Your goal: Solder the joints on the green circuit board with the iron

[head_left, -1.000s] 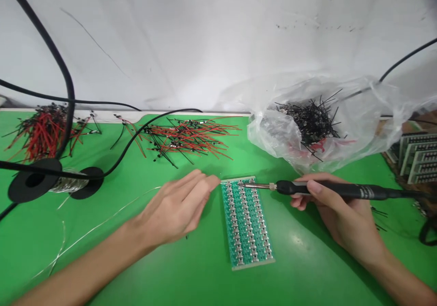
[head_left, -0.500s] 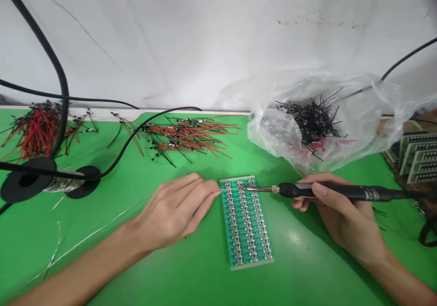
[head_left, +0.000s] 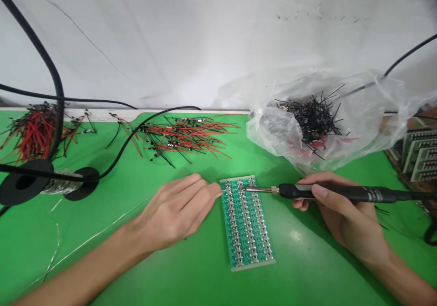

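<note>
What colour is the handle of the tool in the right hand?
Black, with a silver metal tip; the head view shows the soldering iron clearly.

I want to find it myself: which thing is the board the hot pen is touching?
Look at the green mat, in the middle between the two hands. The board lies flat there, a small green rectangle; the iron in the right hand points at its top end. Unlike the loose red and black wires behind it, it carries neat rows of shiny silver dots.
</note>
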Tool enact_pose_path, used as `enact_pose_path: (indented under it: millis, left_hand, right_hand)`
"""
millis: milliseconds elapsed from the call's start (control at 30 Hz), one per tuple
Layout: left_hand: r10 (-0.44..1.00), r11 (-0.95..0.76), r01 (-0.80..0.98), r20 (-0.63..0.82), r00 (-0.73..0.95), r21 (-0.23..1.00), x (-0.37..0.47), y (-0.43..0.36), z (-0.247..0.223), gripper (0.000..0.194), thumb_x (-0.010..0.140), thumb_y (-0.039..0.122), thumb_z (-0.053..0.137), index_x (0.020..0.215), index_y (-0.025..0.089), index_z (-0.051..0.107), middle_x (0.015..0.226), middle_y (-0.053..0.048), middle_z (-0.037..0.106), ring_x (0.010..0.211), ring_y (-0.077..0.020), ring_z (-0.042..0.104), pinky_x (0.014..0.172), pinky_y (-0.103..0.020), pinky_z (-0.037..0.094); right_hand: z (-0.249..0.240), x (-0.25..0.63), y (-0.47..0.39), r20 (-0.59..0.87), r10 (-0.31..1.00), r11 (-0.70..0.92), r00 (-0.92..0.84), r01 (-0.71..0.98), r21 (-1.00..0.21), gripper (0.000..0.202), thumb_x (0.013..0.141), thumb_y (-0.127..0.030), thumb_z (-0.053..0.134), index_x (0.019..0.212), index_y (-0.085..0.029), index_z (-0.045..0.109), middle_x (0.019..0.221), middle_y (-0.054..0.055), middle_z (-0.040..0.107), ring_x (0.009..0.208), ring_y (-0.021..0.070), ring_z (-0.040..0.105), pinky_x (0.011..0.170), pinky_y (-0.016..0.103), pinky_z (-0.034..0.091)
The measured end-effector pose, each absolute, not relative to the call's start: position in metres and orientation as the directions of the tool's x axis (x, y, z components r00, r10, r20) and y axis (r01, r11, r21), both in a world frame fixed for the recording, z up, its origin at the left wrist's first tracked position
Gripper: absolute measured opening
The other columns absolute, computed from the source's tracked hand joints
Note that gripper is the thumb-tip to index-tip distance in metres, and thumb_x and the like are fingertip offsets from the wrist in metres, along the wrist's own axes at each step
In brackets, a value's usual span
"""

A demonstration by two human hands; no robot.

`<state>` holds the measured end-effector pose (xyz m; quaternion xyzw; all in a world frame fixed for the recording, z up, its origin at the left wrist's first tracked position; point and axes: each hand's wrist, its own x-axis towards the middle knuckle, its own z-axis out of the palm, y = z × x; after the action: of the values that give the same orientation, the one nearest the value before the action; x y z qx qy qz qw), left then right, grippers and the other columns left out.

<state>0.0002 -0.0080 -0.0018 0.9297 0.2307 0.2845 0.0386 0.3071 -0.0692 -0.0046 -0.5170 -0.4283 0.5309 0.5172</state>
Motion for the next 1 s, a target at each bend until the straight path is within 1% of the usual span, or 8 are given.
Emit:
enact_pose_path:
  millis: [133, 533, 700, 1000]
  left_hand:
    - [0.457, -0.888, 0.414, 0.499, 0.737, 0.201, 0.0004, -0.0081, -0.002, 0.017, 0.088, 0.005, 0.066, 0.104, 0.005, 0.062, 0.077, -0.005, 0.064, 0.068, -0.0135, 0.052, 0.064, -0.029, 0.05]
    - [0.437, -0.893, 0.428, 0.503, 0.746, 0.14, 0.0041, -0.0081, 0.0004, 0.012, 0.089, 0.007, 0.065, 0.101, 0.007, 0.062, 0.075, -0.004, 0.064, 0.066, -0.0143, 0.052, 0.063, -0.03, 0.048]
    - [0.434, -0.895, 0.422, 0.505, 0.746, 0.146, 0.0062, -0.0073, 0.002, 0.01, 0.09, 0.007, 0.064, 0.1, 0.007, 0.062, 0.073, -0.004, 0.063, 0.064, -0.0145, 0.051, 0.06, -0.03, 0.047]
    - [0.421, -0.899, 0.421, 0.506, 0.753, 0.122, 0.0049, -0.0072, -0.0012, 0.016, 0.089, 0.006, 0.065, 0.104, 0.006, 0.061, 0.074, -0.004, 0.063, 0.066, -0.0148, 0.052, 0.06, -0.03, 0.049]
  right_hand:
    - [-0.0044, 0.3064, -0.0686, -0.094, 0.994, -0.088, 0.056, -0.098, -0.991, 0.013, 0.087, -0.028, 0.07, 0.095, -0.024, 0.08, 0.073, 0.004, 0.079, 0.063, 0.0162, 0.073, 0.06, 0.022, 0.061]
    - [-0.0028, 0.3032, -0.0691, -0.109, 0.991, -0.1, 0.083, -0.104, -0.99, 0.013, 0.086, -0.029, 0.072, 0.094, -0.023, 0.08, 0.073, 0.004, 0.078, 0.063, 0.0167, 0.072, 0.058, 0.023, 0.06]
    - [-0.0015, 0.3011, -0.0694, -0.114, 0.989, -0.104, 0.095, -0.11, -0.988, 0.012, 0.085, -0.03, 0.072, 0.092, -0.023, 0.08, 0.072, 0.004, 0.078, 0.063, 0.0162, 0.072, 0.057, 0.022, 0.059]
    - [-0.0013, 0.3016, -0.0693, -0.116, 0.988, -0.104, 0.102, -0.112, -0.988, 0.012, 0.085, -0.03, 0.073, 0.092, -0.023, 0.08, 0.071, 0.004, 0.079, 0.062, 0.0165, 0.072, 0.056, 0.023, 0.058]
